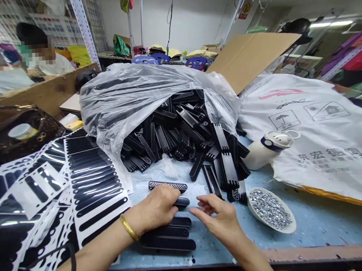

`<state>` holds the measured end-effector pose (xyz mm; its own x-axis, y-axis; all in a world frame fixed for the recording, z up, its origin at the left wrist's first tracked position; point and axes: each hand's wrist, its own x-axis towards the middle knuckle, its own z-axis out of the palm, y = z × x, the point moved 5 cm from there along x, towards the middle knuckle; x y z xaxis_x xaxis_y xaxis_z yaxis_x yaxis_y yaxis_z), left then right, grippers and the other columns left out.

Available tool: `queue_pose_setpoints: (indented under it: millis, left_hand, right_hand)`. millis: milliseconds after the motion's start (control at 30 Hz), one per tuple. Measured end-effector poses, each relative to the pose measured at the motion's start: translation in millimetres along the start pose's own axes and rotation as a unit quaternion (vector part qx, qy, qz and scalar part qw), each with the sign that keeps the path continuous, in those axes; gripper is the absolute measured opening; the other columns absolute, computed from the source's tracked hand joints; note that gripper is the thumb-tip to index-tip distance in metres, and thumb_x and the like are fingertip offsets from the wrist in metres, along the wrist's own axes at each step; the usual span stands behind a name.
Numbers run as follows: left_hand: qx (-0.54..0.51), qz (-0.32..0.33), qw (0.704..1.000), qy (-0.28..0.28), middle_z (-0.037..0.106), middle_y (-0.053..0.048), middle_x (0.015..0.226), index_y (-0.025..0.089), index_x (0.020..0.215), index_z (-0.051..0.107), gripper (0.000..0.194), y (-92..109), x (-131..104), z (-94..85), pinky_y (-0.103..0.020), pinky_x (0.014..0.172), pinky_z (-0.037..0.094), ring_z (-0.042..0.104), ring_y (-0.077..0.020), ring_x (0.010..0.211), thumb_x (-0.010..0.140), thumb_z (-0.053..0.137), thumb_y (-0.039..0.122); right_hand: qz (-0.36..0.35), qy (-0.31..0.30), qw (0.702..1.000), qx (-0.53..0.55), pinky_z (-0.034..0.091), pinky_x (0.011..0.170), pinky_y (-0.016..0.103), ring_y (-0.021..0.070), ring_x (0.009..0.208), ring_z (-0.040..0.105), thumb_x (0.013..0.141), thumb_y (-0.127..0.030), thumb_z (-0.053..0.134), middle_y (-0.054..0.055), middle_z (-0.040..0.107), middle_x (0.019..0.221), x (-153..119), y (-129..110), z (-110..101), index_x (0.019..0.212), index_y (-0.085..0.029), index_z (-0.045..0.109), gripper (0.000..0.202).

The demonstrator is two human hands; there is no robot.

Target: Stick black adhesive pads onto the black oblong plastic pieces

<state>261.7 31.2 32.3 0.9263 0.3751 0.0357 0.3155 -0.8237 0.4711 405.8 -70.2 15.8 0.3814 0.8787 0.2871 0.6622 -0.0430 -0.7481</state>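
Note:
My left hand [157, 205], a gold bangle at its wrist, is closed over a slim black rounded bar [182, 202] on the blue table. Its fingertips are mostly hidden. Just beyond lies a similar bar with a silvery lattice pattern [168, 186]. Nearer me, several plain black bars [170, 242] lie side by side, partly under my left wrist. To the right of these my right hand [219, 215] hovers with thumb and forefinger apart, and nothing shows between them. A white bowl [294, 226] of small shiny silvery pieces [269, 210] stands to its right.
A translucent plastic bag [128, 89] spills many black toothed pieces [174, 132]. Sheets of black strips [96, 182] cover the left side. At right are a white bottle [264, 148] and a printed white sack [320, 134]. Another person [48, 58] sits at back left.

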Motion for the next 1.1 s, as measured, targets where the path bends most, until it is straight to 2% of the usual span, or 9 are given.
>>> queue_pose_setpoints:
  millis: [67, 167, 267, 367, 533, 733, 900, 1000, 1100]
  left_hand:
    - [-0.014, 0.004, 1.000, -0.001, 0.069, -0.010, 0.086, 0.014, 0.085, 0.065, 0.010, -3.2, -1.0, 5.9, -0.033, 0.076, 0.053, 0.066, -0.0252, 0.084, 0.079, 0.060, 0.008]
    - [-0.059, 0.013, 0.998, 0.024, 0.070, -0.009, 0.088, 0.015, 0.096, 0.066, 0.024, -8.3, -1.1, 9.4, -0.033, 0.078, 0.053, 0.067, -0.0243, 0.086, 0.079, 0.054, 0.003]
    - [-0.107, 0.016, 0.993, 0.053, 0.072, -0.009, 0.098, 0.016, 0.116, 0.062, 0.043, -13.4, 1.0, 8.7, -0.035, 0.083, 0.054, 0.068, -0.0266, 0.094, 0.076, 0.054, 0.000]
    - [-0.130, 0.019, 0.990, 0.059, 0.073, -0.010, 0.100, 0.016, 0.122, 0.061, 0.051, -16.1, 2.5, 8.3, -0.037, 0.085, 0.054, 0.068, -0.0279, 0.097, 0.074, 0.054, -0.001]
    - [-0.141, 0.024, 0.987, 0.070, 0.073, -0.010, 0.104, 0.017, 0.127, 0.058, 0.059, -17.3, 1.4, 10.7, -0.036, 0.088, 0.055, 0.069, -0.0272, 0.099, 0.072, 0.054, -0.002]
    - [-0.141, 0.010, 0.987, 0.071, 0.072, -0.012, 0.111, 0.016, 0.135, 0.052, 0.066, -19.4, -0.1, 13.8, -0.036, 0.091, 0.053, 0.068, -0.0276, 0.104, 0.071, 0.054, -0.001]
    - [-0.169, 0.023, 0.982, 0.076, 0.073, -0.005, 0.104, 0.023, 0.132, 0.053, 0.068, -17.3, -2.2, 9.4, -0.029, 0.085, 0.053, 0.069, -0.0230, 0.098, 0.069, 0.052, -0.004]
    - [-0.172, 0.020, 0.982, 0.079, 0.073, -0.007, 0.104, 0.021, 0.134, 0.052, 0.068, -18.6, -3.2, 9.5, -0.030, 0.084, 0.053, 0.069, -0.0241, 0.097, 0.070, 0.052, -0.004]
    - [-0.175, 0.015, 0.982, 0.074, 0.073, -0.009, 0.104, 0.019, 0.136, 0.050, 0.067, -20.2, -3.6, 12.2, -0.033, 0.083, 0.054, 0.069, -0.0260, 0.097, 0.072, 0.053, -0.002]
  right_hand:
    - [0.009, -0.033, 0.999, 0.027, 0.048, 0.042, 0.025, 0.0142, 0.048, 0.058, 0.069, -0.057, 0.076, 0.002, 0.065, 0.064, 10.9, 2.9, 16.8, 0.081, -0.020, 0.072, 0.039]
    - [-0.007, -0.078, 0.997, 0.027, 0.043, 0.043, 0.024, 0.0124, 0.047, 0.053, 0.070, -0.055, 0.075, 0.000, 0.060, 0.057, 24.0, 7.1, 31.8, 0.065, -0.020, 0.068, 0.036]
    - [-0.016, -0.112, 0.993, 0.014, 0.040, 0.046, 0.024, 0.0119, 0.047, 0.050, 0.075, -0.050, 0.071, -0.002, 0.055, 0.051, 31.8, 7.9, 36.7, 0.052, -0.021, 0.060, 0.038]
    - [-0.006, -0.130, 0.991, 0.018, 0.036, 0.045, 0.023, 0.0111, 0.046, 0.047, 0.076, -0.047, 0.069, -0.002, 0.054, 0.048, 35.8, 7.5, 37.3, 0.050, -0.021, 0.059, 0.039]
    - [-0.006, -0.124, 0.992, 0.020, 0.033, 0.046, 0.025, 0.0108, 0.044, 0.044, 0.078, -0.051, 0.065, -0.002, 0.052, 0.046, 37.4, 7.6, 39.7, 0.045, -0.021, 0.054, 0.046]
    - [0.018, -0.079, 0.997, 0.016, 0.034, 0.045, 0.025, 0.0110, 0.043, 0.044, 0.083, -0.060, 0.056, -0.001, 0.049, 0.042, 37.6, 9.8, 39.9, 0.041, -0.021, 0.046, 0.058]
    - [0.054, -0.080, 0.995, 0.034, 0.043, 0.041, 0.025, 0.0151, 0.043, 0.057, 0.093, -0.059, 0.040, 0.004, 0.063, 0.049, 35.1, 8.6, 30.7, 0.060, -0.017, 0.066, 0.059]
    - [0.040, -0.075, 0.996, 0.023, 0.046, 0.047, 0.026, 0.0158, 0.049, 0.060, 0.084, -0.057, 0.056, 0.003, 0.065, 0.053, 32.0, 0.8, 30.9, 0.060, -0.018, 0.067, 0.047]
    - [0.021, -0.075, 0.997, 0.010, 0.042, 0.047, 0.025, 0.0141, 0.048, 0.055, 0.072, -0.050, 0.070, 0.000, 0.062, 0.052, 30.6, -6.4, 39.0, 0.055, -0.020, 0.064, 0.035]
